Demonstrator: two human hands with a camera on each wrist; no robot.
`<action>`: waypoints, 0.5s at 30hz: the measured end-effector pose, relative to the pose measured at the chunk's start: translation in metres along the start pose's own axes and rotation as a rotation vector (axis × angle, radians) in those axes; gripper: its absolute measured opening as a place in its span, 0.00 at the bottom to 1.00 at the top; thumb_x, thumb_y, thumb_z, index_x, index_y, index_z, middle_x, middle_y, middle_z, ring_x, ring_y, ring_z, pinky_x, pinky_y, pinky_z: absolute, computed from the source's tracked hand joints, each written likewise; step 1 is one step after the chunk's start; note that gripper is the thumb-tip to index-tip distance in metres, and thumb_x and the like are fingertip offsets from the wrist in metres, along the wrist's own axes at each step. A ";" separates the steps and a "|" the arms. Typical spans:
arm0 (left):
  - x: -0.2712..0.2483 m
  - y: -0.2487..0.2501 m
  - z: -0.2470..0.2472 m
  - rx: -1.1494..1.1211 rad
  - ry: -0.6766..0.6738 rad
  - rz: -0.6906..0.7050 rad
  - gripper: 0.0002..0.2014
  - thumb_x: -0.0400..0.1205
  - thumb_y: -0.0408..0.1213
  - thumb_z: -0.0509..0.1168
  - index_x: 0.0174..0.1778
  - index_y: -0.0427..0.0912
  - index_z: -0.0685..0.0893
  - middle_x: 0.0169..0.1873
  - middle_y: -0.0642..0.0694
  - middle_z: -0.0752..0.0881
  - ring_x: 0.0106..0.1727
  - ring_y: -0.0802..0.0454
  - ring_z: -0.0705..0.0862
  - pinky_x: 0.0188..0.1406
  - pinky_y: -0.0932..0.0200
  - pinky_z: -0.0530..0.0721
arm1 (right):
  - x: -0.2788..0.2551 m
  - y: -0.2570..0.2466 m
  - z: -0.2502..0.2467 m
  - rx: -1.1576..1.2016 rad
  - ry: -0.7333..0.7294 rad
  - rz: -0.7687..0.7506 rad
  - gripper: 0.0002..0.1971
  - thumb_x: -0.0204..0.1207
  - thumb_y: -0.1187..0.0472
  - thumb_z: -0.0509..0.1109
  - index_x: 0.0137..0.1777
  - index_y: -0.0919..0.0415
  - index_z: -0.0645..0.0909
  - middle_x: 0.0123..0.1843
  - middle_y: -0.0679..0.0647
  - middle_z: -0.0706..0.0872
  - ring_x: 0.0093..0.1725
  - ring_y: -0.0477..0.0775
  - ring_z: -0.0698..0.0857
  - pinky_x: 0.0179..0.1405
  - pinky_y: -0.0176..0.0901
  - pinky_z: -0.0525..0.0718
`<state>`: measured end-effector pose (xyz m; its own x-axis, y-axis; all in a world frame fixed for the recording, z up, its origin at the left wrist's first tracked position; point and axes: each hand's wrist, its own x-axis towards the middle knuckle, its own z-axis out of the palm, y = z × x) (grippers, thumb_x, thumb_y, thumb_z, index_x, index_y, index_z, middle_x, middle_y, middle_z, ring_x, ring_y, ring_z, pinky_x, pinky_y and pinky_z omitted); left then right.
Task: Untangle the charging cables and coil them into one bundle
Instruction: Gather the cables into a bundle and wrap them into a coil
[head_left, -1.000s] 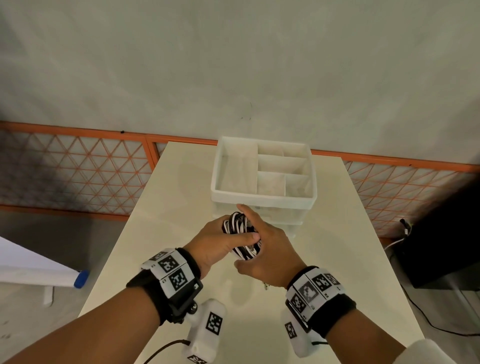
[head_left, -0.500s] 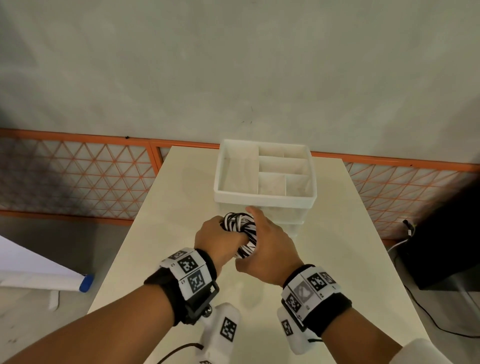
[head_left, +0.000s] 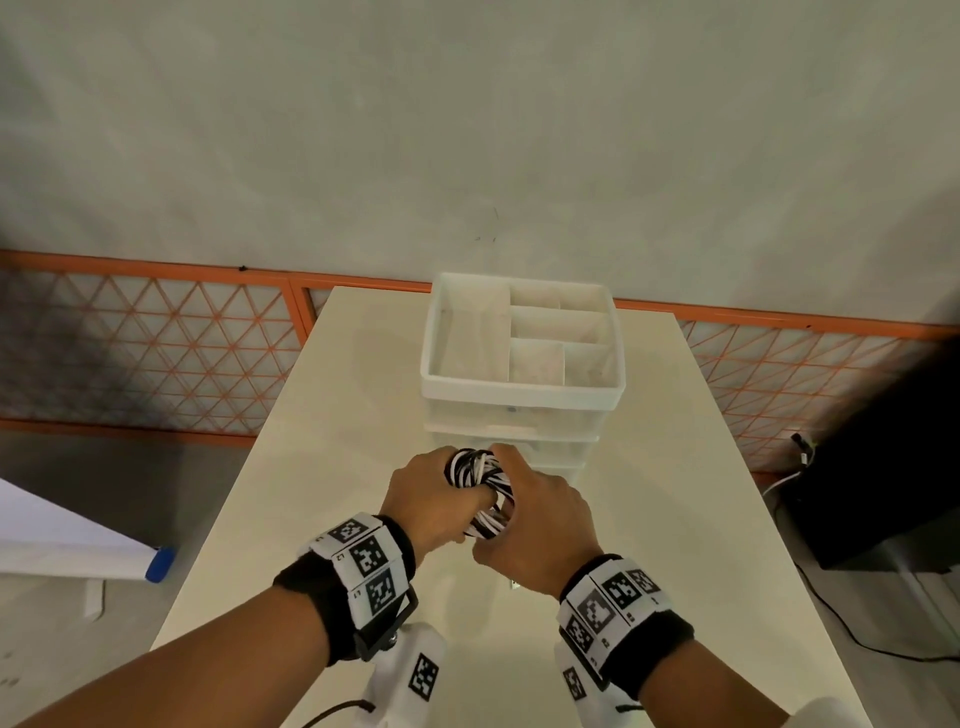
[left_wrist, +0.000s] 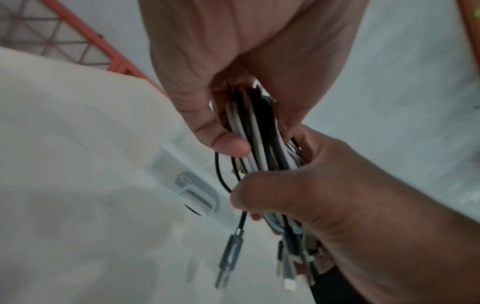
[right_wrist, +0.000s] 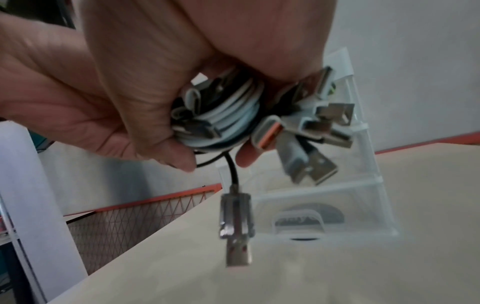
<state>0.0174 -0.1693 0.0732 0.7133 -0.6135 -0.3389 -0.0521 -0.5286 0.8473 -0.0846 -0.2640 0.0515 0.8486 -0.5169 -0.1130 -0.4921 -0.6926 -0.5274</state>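
Note:
A coil of black and white charging cables (head_left: 475, 472) is held above the cream table (head_left: 332, 415), just in front of the drawer unit. My left hand (head_left: 441, 499) grips the coil from the left, fingers curled round its strands (left_wrist: 255, 142). My right hand (head_left: 537, 519) grips it from the right and below. In the right wrist view the white loops (right_wrist: 233, 117) sit in my palm, with several USB plugs (right_wrist: 314, 123) fanning out to the right. One black lead with a metal plug (right_wrist: 236, 232) hangs free below the hands.
A white translucent drawer unit with a divided tray on top (head_left: 522, 388) stands at the table's far middle. Orange lattice fencing (head_left: 156, 353) runs behind. A black box (head_left: 883, 467) with cables sits on the floor at right, and a white board (head_left: 62, 540) at left.
Both hands have kept hold of the coil. The left hand has turned so that its fingers wrap further round the strands, and the coil sits slightly nearer the drawer unit.

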 end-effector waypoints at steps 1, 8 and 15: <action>0.000 -0.001 0.001 -0.038 -0.018 -0.021 0.12 0.66 0.38 0.73 0.45 0.52 0.88 0.36 0.48 0.92 0.35 0.48 0.91 0.29 0.56 0.89 | -0.001 0.002 0.001 0.028 0.006 0.004 0.42 0.58 0.51 0.77 0.72 0.39 0.62 0.48 0.41 0.87 0.46 0.52 0.87 0.46 0.49 0.88; 0.008 0.000 0.007 -0.150 -0.114 -0.046 0.16 0.62 0.38 0.73 0.47 0.53 0.89 0.35 0.50 0.91 0.32 0.53 0.84 0.23 0.63 0.75 | 0.003 0.014 0.005 0.286 -0.004 0.049 0.43 0.54 0.52 0.80 0.70 0.34 0.65 0.44 0.42 0.90 0.43 0.49 0.90 0.46 0.54 0.92; 0.017 0.006 0.006 -0.203 -0.163 0.031 0.16 0.66 0.34 0.74 0.50 0.50 0.86 0.40 0.48 0.92 0.42 0.50 0.90 0.39 0.56 0.84 | 0.011 0.018 -0.002 0.447 0.005 0.032 0.42 0.57 0.64 0.83 0.67 0.35 0.68 0.46 0.47 0.90 0.41 0.49 0.91 0.38 0.46 0.92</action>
<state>0.0251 -0.1861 0.0698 0.5905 -0.7230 -0.3587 0.0810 -0.3891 0.9176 -0.0841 -0.2830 0.0427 0.8326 -0.5380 -0.1319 -0.3853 -0.3914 -0.8357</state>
